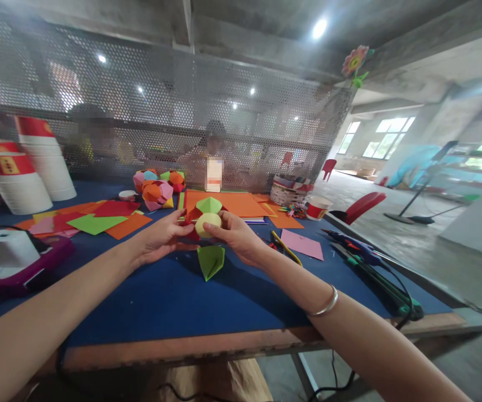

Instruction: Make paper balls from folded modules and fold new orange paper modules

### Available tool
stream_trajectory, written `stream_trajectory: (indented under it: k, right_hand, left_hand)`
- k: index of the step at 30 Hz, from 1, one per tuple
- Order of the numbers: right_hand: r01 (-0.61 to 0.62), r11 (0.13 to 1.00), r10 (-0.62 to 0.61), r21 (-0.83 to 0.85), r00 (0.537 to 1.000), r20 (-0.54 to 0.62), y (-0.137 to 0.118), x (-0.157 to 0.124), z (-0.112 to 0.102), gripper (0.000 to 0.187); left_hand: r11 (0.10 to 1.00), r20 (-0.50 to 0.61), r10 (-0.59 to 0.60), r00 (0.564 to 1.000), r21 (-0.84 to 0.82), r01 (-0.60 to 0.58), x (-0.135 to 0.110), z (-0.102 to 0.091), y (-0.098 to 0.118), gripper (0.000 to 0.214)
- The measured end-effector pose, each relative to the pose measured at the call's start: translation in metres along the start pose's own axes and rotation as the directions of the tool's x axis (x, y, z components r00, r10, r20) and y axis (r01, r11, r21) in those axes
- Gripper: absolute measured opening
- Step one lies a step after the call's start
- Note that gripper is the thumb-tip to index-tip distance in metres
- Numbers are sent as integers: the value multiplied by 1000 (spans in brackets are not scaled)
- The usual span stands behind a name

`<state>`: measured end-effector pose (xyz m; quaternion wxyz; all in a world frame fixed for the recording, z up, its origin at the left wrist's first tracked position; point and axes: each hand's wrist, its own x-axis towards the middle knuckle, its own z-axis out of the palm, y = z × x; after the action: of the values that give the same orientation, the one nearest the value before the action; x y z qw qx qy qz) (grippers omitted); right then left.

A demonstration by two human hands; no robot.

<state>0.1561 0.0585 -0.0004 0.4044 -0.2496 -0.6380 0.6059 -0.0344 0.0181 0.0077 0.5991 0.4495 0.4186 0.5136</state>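
Over the middle of the blue tabletop (152, 307), both hands hold a small folded-paper model with a pale yellow rounded part (208, 225), a green part (209, 205) and red at its left. My left hand (163, 237) pinches the red side with thumb and fingers. On the yellow part, my right hand (237, 234) presses its thumb, with the fingers behind it hidden. Just below the hands, a green folded paper piece (210, 262) sits on the table.
Loose coloured sheets (102, 220) and finished paper balls (157, 192) lie left, near stacked paper cups (17, 181) and a purple power strip (23, 268). Right are yellow-handled scissors (286, 248), a pink sheet (302, 244), a glue gun (356, 245) and a woven basket (290, 191).
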Motion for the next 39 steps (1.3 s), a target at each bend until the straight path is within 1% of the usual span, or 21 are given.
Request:
stream_trajectory:
  k: [4, 7, 10, 12, 15, 21, 23, 25, 26, 27, 29, 30, 31, 33, 34, 35, 39]
  right_hand:
    - [20, 1000, -20, -15, 1000, 5, 2, 1, 0, 40]
    - [26, 1000, -26, -13, 1000, 10, 4, 1, 1, 44]
    - [22, 1000, -22, -6, 999, 33, 6, 0, 2, 48]
    - [25, 1000, -24, -15, 999, 45, 7, -1, 4, 45]
    - [38, 998, -36, -59, 999, 33, 8, -2, 4, 38]
    - [63, 990, -57, -126, 997, 53, 10, 0, 3, 48]
    - [81, 986, -73, -143, 996, 59, 10, 0, 2, 48]
    - [123, 977, -111, -173, 991, 73, 11, 1, 1, 48]
    - [151, 967, -137, -205, 987, 80, 12, 1, 1, 48]
    - [182, 950, -166, -254, 983, 83, 13, 2, 0, 48]
    - [239, 880, -227, -410, 971, 79, 13, 1, 0, 45]
    - [261, 824, -255, -502, 963, 82, 13, 1, 0, 42]
    - [281, 756, -284, -591, 955, 91, 13, 0, 0, 37]
    - [316, 591, -332, -742, 934, 134, 11, -2, 0, 30]
    - [328, 516, -345, -791, 925, 158, 10, -3, 0, 28]
    - [335, 460, -354, -822, 919, 177, 9, -4, 0, 27]
    - [382, 315, -354, -869, 896, 266, 8, -5, 1, 29]
  left_hand:
    - [999, 45, 6, 999, -49, -4, -1, 3, 3, 27]
    - [998, 35, 23, 999, -59, -21, -1, 5, 3, 21]
    - [997, 22, 33, 999, -64, -32, 0, 5, 0, 26]
    - [997, 27, 43, 999, -68, -41, 1, 3, -4, 29]
    - [996, 41, 61, 997, -75, -58, 3, 1, -8, 32]
    - [995, 56, 64, 996, -77, -59, 1, 6, -6, 38]
    - [993, 59, 80, 995, -92, -74, -1, 8, -3, 34]
    - [990, 51, 84, 995, -114, -78, -2, 9, 0, 23]
    - [990, 35, 76, 996, -123, -71, -3, 8, 2, 18]
    - [990, 14, 62, 998, -130, -59, -2, 8, 3, 18]
    - [990, -40, 26, 999, -135, -32, -2, 6, 5, 24]
    - [990, -59, 13, 998, -139, -21, -2, 5, 5, 26]
    - [990, -67, 5, 998, -141, -15, -2, 5, 6, 26]
    - [990, -54, -2, 999, -143, -6, -3, 5, 7, 29]
    - [990, -36, -5, 999, -144, 0, -4, 5, 8, 31]
    - [989, -18, -13, 1000, -145, 10, -5, 6, 8, 34]
    - [981, -1, -81, 997, -178, 80, -8, 12, 10, 41]
